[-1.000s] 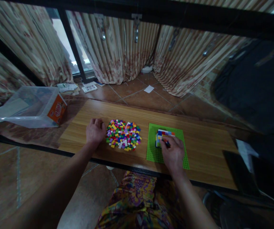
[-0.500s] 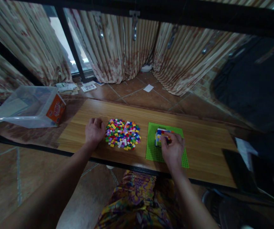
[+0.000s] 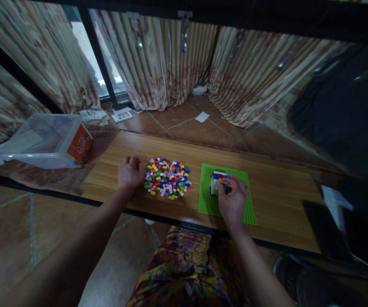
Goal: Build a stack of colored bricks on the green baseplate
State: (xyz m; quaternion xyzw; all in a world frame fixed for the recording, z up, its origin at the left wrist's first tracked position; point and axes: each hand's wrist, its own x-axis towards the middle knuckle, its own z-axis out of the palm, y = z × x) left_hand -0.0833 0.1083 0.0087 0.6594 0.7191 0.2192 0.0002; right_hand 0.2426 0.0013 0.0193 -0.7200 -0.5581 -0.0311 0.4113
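A loose pile of small multicoloured bricks (image 3: 167,179) lies on the wooden table (image 3: 276,196). My left hand (image 3: 130,174) rests on the wood just left of the pile, its fingers curled; whether anything is under them is hidden. Right of the pile lies a green studded baseplate (image 3: 205,200). On it stands a small built block of bricks (image 3: 216,175), with white, blue, red and yellow showing. My right hand (image 3: 233,198) is over the right part of this block, thumb and fingers pinched at its top. What sits between the fingertips is too small to name.
A clear plastic box (image 3: 46,140) with an orange label stands at the left end. Booklets (image 3: 122,116) and a paper sheet (image 3: 202,117) lie beyond the table. Dark flat objects (image 3: 325,230) are at the right end. Striped curtains hang behind.
The whole view has shifted slightly, so things appear a little farther right. Both hands keep nearly the same places beside the pile and at the block.
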